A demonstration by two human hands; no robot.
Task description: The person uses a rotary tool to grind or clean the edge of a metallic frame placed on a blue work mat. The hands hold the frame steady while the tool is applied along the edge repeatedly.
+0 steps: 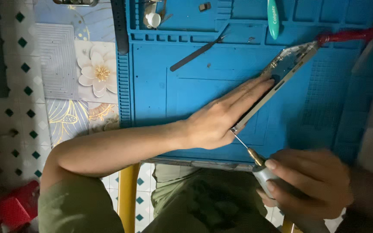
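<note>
Pressing flat with fingers spread, the left hand (pixel 221 118) steadied the phone frame (pixel 277 82) on the blue mat (pixel 186 86); the right hand (pixel 311 183) gripped an electric screwdriver (pixel 260 166) at the frame's lower end.

Green tube (pixel 273 18) with white lettering, top of blue mat (pixel 186 90)

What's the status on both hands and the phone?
Left hand flat on phone, pinning it to blue mat. Right hand grips screwdriver, tip at phone's bottom edge. Nothing in the way.
</note>
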